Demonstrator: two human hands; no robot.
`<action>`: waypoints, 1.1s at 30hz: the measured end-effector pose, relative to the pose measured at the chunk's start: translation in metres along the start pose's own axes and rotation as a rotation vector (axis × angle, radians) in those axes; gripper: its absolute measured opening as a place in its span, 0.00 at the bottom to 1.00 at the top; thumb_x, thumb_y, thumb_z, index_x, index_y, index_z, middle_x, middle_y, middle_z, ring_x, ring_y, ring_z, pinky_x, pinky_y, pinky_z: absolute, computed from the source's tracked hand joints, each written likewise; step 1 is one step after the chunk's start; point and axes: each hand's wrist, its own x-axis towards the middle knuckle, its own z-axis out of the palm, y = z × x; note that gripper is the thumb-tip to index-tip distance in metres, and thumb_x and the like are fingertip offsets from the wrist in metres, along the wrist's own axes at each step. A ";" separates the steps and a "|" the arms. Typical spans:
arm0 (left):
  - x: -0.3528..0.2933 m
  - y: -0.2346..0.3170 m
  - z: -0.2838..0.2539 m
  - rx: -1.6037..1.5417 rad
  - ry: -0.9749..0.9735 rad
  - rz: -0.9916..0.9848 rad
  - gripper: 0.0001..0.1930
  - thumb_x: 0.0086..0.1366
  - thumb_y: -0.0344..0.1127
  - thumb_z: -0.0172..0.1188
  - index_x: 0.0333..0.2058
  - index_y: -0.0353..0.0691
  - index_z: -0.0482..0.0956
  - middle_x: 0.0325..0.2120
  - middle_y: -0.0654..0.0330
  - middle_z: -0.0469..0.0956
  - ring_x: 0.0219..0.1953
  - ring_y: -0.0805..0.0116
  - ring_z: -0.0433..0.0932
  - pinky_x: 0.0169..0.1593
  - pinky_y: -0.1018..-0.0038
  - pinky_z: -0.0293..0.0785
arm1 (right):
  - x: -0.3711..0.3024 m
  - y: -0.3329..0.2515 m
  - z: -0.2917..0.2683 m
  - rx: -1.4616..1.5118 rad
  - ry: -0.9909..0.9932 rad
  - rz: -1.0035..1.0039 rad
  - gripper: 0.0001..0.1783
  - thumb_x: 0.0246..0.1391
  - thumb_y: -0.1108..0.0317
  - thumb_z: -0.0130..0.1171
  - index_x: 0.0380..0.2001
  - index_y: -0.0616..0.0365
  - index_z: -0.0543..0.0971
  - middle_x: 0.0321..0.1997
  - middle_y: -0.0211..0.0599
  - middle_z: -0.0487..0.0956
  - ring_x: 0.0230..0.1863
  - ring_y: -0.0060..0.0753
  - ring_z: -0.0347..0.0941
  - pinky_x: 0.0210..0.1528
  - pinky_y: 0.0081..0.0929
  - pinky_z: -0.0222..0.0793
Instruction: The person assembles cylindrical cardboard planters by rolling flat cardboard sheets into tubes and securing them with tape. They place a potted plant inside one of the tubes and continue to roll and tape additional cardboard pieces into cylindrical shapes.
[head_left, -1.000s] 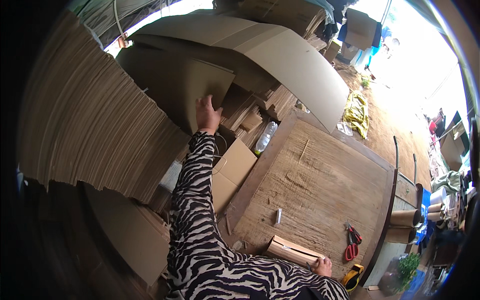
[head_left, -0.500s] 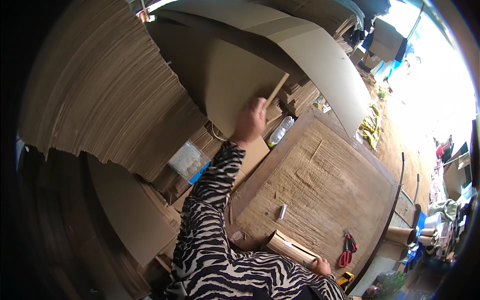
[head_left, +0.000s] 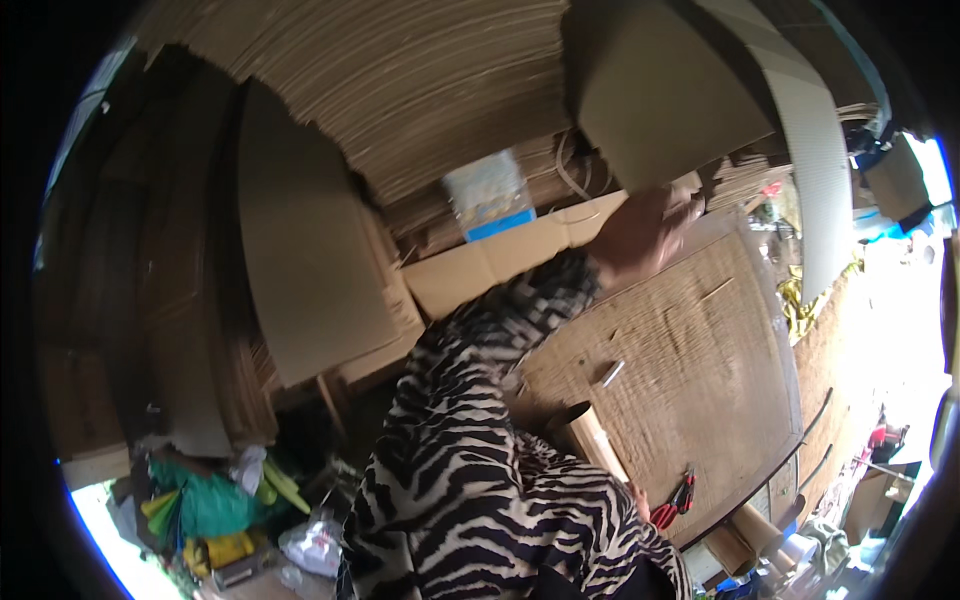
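My left hand (head_left: 650,238) is stretched out over the far edge of the wooden board (head_left: 690,370), close to the lower edge of a hanging cardboard sheet (head_left: 670,100). It is smeared by motion, so its fingers and anything in them cannot be made out. Low in the view, my right hand (head_left: 639,498) is wrapped at the near end of a cardboard tube (head_left: 598,442), partly covered by my striped sleeve. Red-handled scissors (head_left: 674,502) lie on the board beside that hand. A small white piece (head_left: 612,373) rests farther up the board.
Thick stacks of flat cardboard (head_left: 440,90) rise at the back. A clear bag with a blue edge (head_left: 490,200) sits before them. More cardboard (head_left: 300,240) leans at left, above green bags (head_left: 205,500). Rolled tubes (head_left: 745,540) lie past the board's right edge.
The view has swung left, bringing the leaning cardboard and green bags in. My left hand has come down from the hanging sheet toward the board's edge; the pale stick beside it no longer shows.
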 end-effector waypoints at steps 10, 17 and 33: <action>-0.263 0.091 -0.268 0.765 -0.191 -0.644 0.32 0.49 0.36 0.74 0.54 0.44 0.72 0.54 0.54 0.67 0.56 0.48 0.67 0.57 0.55 0.68 | 0.040 0.019 -0.033 -0.207 -0.121 -0.194 0.26 0.53 0.45 0.59 0.45 0.55 0.79 0.39 0.53 0.82 0.43 0.57 0.79 0.45 0.49 0.75; -0.351 0.084 -0.344 0.784 -0.209 -0.943 0.21 0.56 0.36 0.69 0.49 0.41 0.78 0.49 0.60 0.77 0.52 0.54 0.75 0.55 0.62 0.73 | 0.051 -0.047 -0.060 -0.302 -0.152 -0.163 0.37 0.49 0.41 0.60 0.55 0.55 0.74 0.47 0.56 0.81 0.53 0.58 0.76 0.53 0.46 0.72; -0.279 0.072 -0.389 0.616 -0.229 -1.039 0.14 0.65 0.48 0.59 0.41 0.46 0.83 0.37 0.49 0.82 0.42 0.48 0.81 0.45 0.59 0.77 | 0.007 -0.158 -0.029 -0.072 0.126 -0.618 0.23 0.51 0.59 0.63 0.50 0.53 0.77 0.42 0.48 0.82 0.44 0.51 0.79 0.44 0.44 0.75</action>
